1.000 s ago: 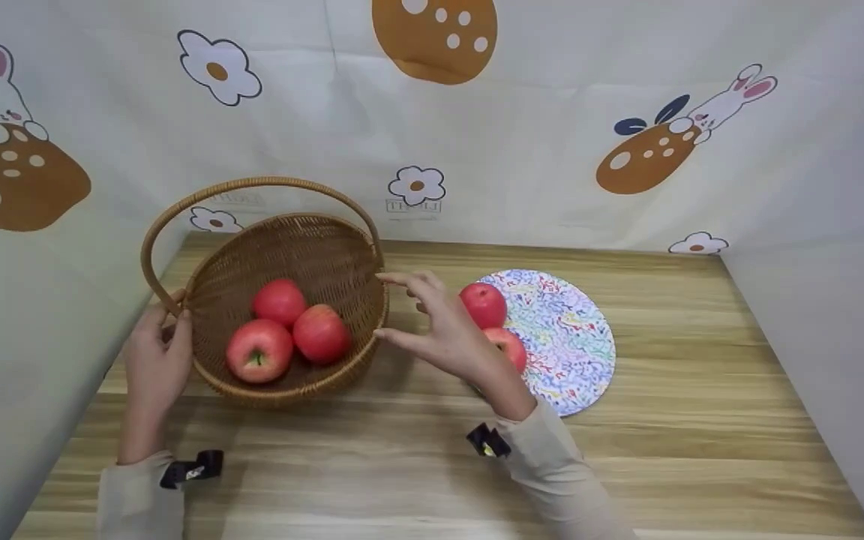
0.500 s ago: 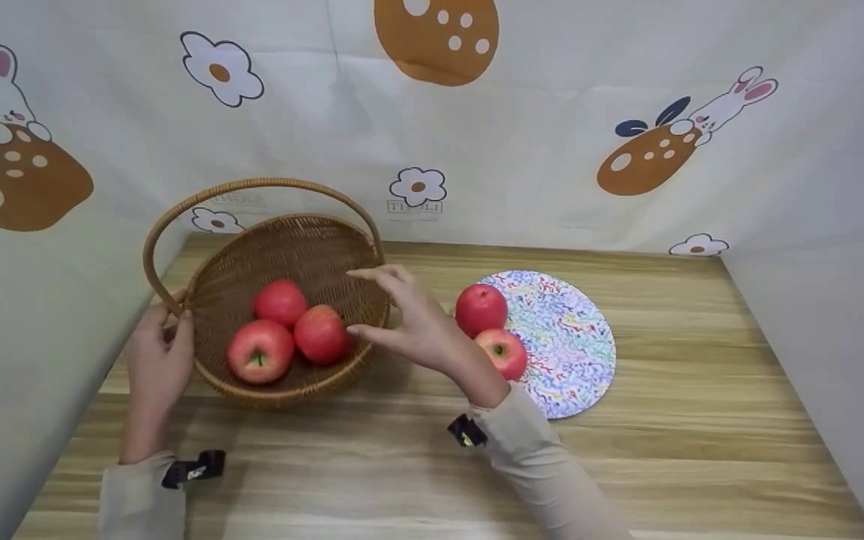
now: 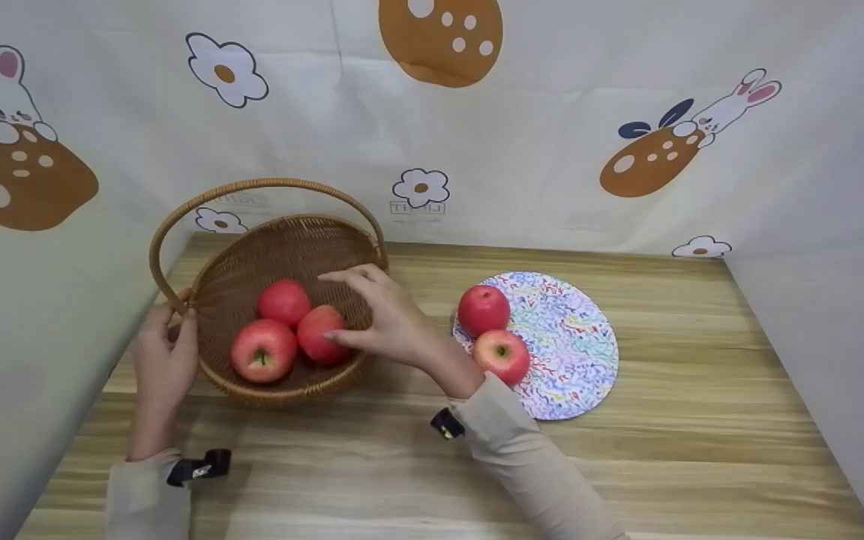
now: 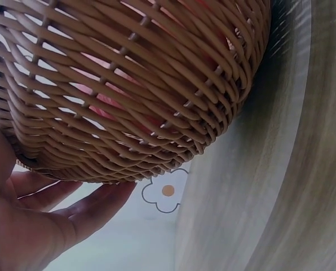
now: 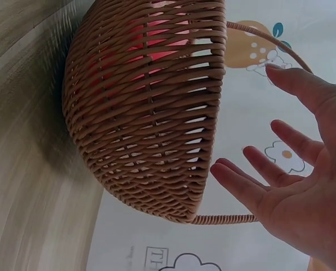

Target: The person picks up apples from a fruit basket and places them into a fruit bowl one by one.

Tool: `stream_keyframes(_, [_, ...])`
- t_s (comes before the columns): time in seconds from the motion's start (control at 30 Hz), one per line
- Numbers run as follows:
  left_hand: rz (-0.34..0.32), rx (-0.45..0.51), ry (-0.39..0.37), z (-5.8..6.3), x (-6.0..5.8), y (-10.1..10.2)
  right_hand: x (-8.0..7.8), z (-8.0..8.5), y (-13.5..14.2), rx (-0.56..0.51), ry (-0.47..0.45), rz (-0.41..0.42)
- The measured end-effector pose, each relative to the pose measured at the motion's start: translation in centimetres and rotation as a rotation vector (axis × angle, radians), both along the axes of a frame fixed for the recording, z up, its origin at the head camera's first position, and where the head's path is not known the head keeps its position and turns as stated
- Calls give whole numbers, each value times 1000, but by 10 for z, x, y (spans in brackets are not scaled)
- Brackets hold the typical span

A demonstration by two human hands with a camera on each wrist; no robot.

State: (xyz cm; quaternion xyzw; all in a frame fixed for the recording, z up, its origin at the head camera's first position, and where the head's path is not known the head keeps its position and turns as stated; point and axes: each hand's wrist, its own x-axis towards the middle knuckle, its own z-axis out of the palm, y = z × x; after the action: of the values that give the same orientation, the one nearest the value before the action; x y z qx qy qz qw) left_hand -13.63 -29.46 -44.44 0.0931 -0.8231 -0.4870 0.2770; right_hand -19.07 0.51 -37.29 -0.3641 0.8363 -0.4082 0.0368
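A wicker basket (image 3: pixel 229 289) with an arched handle stands at the left of the table, its opening tilted toward me. Three red apples lie inside: a front one (image 3: pixel 264 351), a back one (image 3: pixel 284 301) and a right one (image 3: pixel 319 334). My left hand (image 3: pixel 166 352) grips the basket's left side at the foot of the handle; in the left wrist view its fingers (image 4: pixel 94 212) reach under the weave. My right hand (image 3: pixel 394 319) hovers over the basket's right rim, thumb and fingers spread around the right apple without visible grip. The right wrist view shows that palm (image 5: pixel 303 209) above the rim.
Right of the basket lies a round flat disc (image 3: pixel 574 337) with a colourful pattern. Two more apples sit on its left edge, a rear one (image 3: pixel 484 310) and a nearer one (image 3: pixel 501 357). Printed cloth walls (image 3: pixel 537 150) enclose the wooden table (image 3: pixel 687 375) on three sides.
My right hand has moved left from beside the basket's right rim to over the right apple. The apples on the disc have come into fuller view. My left hand stays on the basket.
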Motion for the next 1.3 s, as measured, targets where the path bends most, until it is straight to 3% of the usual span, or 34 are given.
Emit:
stream_keyframes(0.73, [7, -16, -19, 2, 2, 0, -18, -15, -27, 113, -22, 63])
stream_keyframes(0.97, [13, -13, -13, 0, 1, 1, -22, -18, -34, 117, -39, 125])
stream_keyframes(1.3, [3, 3, -61, 4, 2, 3, -26, -22, -49, 140, 8, 225])
